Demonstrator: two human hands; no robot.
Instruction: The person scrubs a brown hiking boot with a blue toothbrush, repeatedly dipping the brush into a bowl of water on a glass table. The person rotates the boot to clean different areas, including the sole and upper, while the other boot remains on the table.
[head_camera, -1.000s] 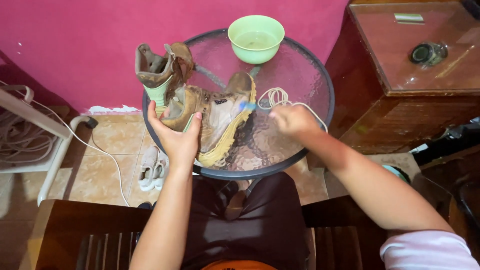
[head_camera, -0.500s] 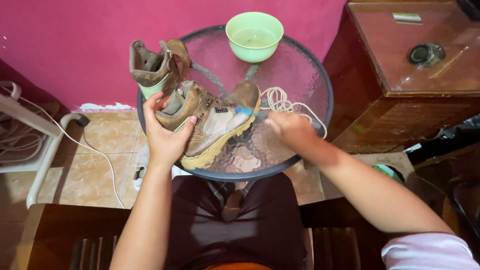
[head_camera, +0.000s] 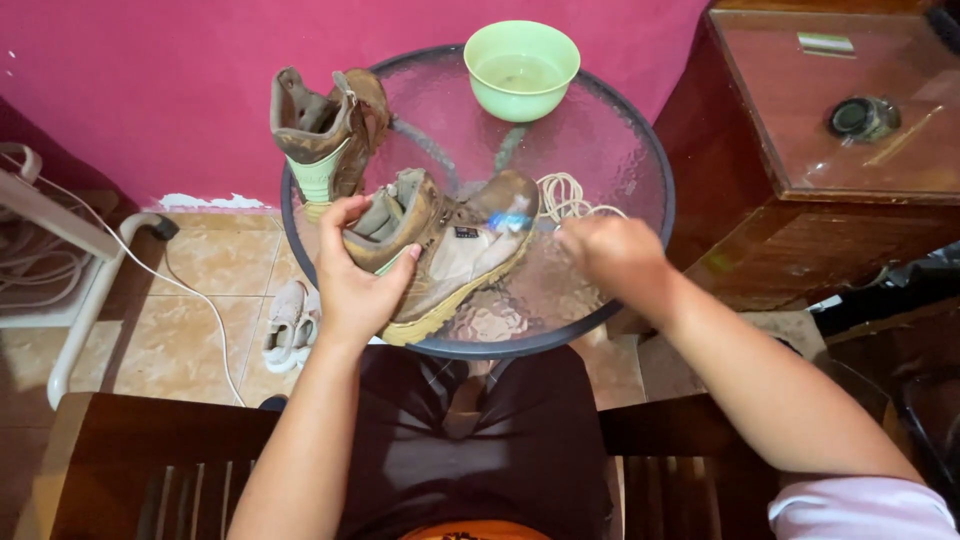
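Note:
A muddy tan boot (head_camera: 455, 250) lies tilted on its side on the round glass table (head_camera: 620, 140). My left hand (head_camera: 362, 270) grips it at the heel and ankle collar. My right hand (head_camera: 615, 255) is closed around a small brush whose blue-and-white head (head_camera: 510, 221) rests on the boot's toe; it is blurred. The second boot (head_camera: 325, 130) stands upright at the table's left rear. A coil of pale laces (head_camera: 570, 195) lies beside the right hand.
A green bowl (head_camera: 521, 66) with liquid sits at the table's far edge. A dark wooden cabinet (head_camera: 840, 150) stands on the right. Pink wall behind. Small pale shoes (head_camera: 290, 322) and a white cord lie on the tiled floor at left. I sit on a wooden chair (head_camera: 140, 470).
My left hand has tipped the boot and shifted its grip on the heel. My right hand has drawn back to the right along the toe with the brush.

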